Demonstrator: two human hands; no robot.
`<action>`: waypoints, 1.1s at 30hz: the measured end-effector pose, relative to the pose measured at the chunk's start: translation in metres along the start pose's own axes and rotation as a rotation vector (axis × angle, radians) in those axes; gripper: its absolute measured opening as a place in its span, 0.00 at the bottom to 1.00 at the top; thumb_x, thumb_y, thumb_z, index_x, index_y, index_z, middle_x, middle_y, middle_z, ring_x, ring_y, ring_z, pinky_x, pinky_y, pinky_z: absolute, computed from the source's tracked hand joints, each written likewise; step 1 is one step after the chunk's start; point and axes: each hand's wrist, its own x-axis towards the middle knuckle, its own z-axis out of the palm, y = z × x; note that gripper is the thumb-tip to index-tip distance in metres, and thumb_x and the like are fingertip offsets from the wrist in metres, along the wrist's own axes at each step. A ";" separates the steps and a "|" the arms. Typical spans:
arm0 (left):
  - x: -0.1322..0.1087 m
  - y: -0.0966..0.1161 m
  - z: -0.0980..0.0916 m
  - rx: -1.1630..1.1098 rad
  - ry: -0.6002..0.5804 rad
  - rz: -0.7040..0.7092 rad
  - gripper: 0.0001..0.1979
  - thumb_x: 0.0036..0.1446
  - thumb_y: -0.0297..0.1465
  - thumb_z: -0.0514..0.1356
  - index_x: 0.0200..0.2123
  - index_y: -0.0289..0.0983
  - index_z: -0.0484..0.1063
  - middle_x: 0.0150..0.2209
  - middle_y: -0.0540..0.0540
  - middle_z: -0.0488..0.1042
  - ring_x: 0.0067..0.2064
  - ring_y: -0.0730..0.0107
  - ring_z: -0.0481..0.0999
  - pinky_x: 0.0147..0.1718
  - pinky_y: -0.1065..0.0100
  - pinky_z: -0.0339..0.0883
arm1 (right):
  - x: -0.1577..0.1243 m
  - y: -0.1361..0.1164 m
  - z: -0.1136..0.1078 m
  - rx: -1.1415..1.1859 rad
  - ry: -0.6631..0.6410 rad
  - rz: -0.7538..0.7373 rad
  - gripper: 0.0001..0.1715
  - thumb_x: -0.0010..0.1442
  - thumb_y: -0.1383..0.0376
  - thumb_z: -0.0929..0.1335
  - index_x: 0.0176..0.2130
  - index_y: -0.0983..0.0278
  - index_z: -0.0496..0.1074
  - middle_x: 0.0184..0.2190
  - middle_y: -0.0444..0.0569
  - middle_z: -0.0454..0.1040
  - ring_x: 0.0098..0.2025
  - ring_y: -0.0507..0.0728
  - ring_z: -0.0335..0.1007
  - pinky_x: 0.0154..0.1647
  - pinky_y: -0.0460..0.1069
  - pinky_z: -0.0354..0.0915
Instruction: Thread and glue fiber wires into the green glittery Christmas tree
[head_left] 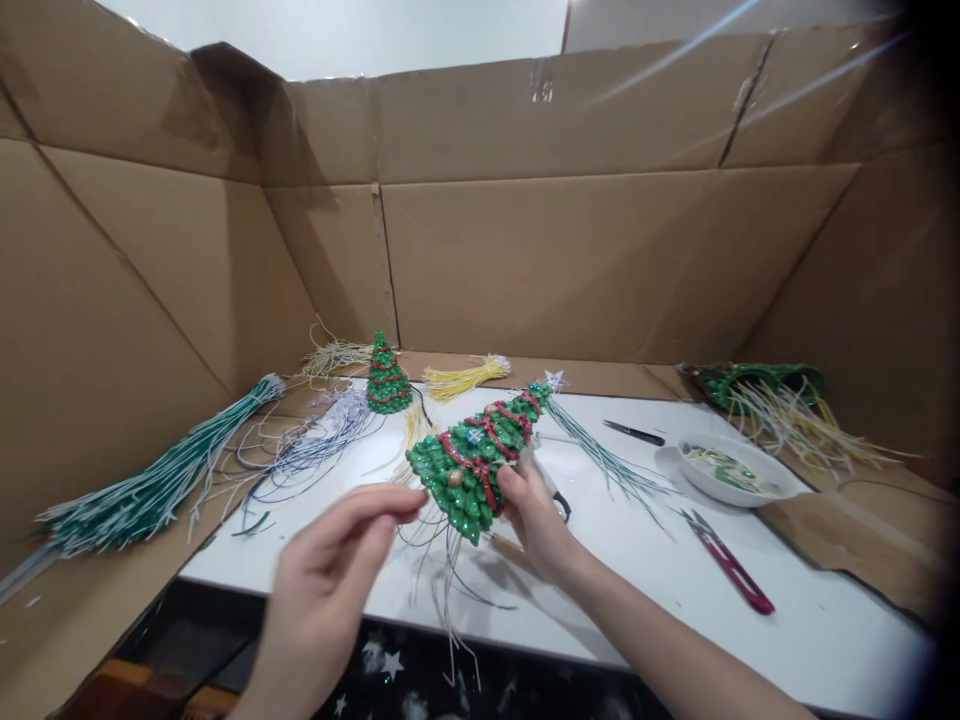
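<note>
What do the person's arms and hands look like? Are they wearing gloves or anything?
No gloves! The left hand and right hand are bare, with no ring, watch or bracelet showing. The right forearm has no sleeve on the part you see.

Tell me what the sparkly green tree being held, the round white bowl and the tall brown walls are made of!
Glittery green cone-shaped tree: perhaps moulded resin or plastic; glossy, with sparkles.
Round white bowl: maybe plastic or ceramic; smooth, even surface.
Tall brown walls: matte cardboard, showing fold lines.
</note>
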 end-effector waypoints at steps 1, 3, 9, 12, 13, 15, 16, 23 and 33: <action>0.003 -0.001 0.014 -0.133 -0.035 -0.100 0.09 0.57 0.36 0.62 0.38 0.40 0.80 0.42 0.44 0.81 0.43 0.60 0.80 0.46 0.62 0.74 | 0.000 0.001 0.000 -0.007 -0.006 -0.002 0.31 0.54 0.45 0.71 0.50 0.58 0.70 0.53 0.51 0.75 0.58 0.63 0.69 0.62 0.59 0.61; 0.007 -0.008 0.038 -0.356 -0.077 -0.248 0.11 0.57 0.36 0.64 0.42 0.39 0.80 0.43 0.43 0.81 0.45 0.60 0.80 0.48 0.62 0.73 | -0.001 0.001 0.000 -0.023 -0.025 -0.020 0.32 0.54 0.45 0.71 0.51 0.58 0.69 0.54 0.51 0.74 0.57 0.63 0.69 0.61 0.59 0.62; 0.008 -0.028 0.060 -0.626 0.011 -0.354 0.20 0.46 0.33 0.72 0.45 0.37 0.78 0.44 0.40 0.81 0.47 0.57 0.79 0.49 0.60 0.71 | -0.003 -0.001 0.004 -0.128 -0.117 -0.071 0.37 0.52 0.44 0.72 0.54 0.59 0.65 0.55 0.53 0.73 0.57 0.63 0.70 0.59 0.59 0.65; 0.013 -0.029 0.060 -0.633 -0.027 -0.337 0.22 0.45 0.36 0.72 0.44 0.36 0.78 0.41 0.40 0.82 0.46 0.54 0.79 0.46 0.58 0.73 | -0.003 0.000 0.004 -0.167 -0.147 -0.089 0.38 0.52 0.44 0.72 0.55 0.58 0.65 0.56 0.53 0.71 0.58 0.64 0.69 0.61 0.60 0.64; 0.015 -0.029 0.060 -0.622 -0.052 -0.318 0.22 0.45 0.36 0.72 0.45 0.37 0.78 0.41 0.40 0.82 0.46 0.53 0.79 0.46 0.58 0.73 | -0.003 0.000 0.004 -0.169 -0.155 -0.092 0.38 0.52 0.44 0.72 0.55 0.58 0.65 0.56 0.53 0.71 0.58 0.64 0.69 0.61 0.61 0.63; 0.019 -0.029 0.061 -0.581 -0.089 -0.273 0.22 0.46 0.36 0.71 0.46 0.37 0.77 0.42 0.40 0.81 0.48 0.51 0.78 0.47 0.56 0.73 | -0.003 0.002 0.003 -0.166 -0.175 -0.094 0.38 0.52 0.44 0.72 0.56 0.57 0.65 0.56 0.53 0.72 0.58 0.65 0.68 0.61 0.62 0.63; 0.020 -0.029 0.061 -0.557 -0.100 -0.253 0.22 0.46 0.35 0.71 0.46 0.38 0.77 0.43 0.40 0.81 0.49 0.50 0.78 0.48 0.55 0.72 | -0.002 0.002 0.003 -0.167 -0.187 -0.092 0.38 0.52 0.44 0.72 0.55 0.57 0.65 0.55 0.53 0.72 0.58 0.65 0.68 0.61 0.62 0.64; 0.017 -0.038 0.072 -0.725 -0.027 -0.312 0.24 0.47 0.38 0.70 0.49 0.40 0.76 0.46 0.39 0.80 0.49 0.51 0.78 0.48 0.54 0.73 | -0.002 -0.003 0.006 -0.352 -0.180 -0.140 0.44 0.52 0.42 0.71 0.60 0.57 0.59 0.56 0.56 0.69 0.57 0.65 0.68 0.58 0.63 0.65; 0.011 -0.054 0.064 -0.639 0.058 -0.228 0.24 0.47 0.41 0.70 0.47 0.39 0.75 0.45 0.39 0.80 0.50 0.50 0.77 0.46 0.54 0.74 | 0.006 -0.035 0.001 -0.867 0.416 -0.806 0.35 0.56 0.57 0.72 0.59 0.56 0.60 0.58 0.56 0.60 0.61 0.65 0.57 0.61 0.65 0.56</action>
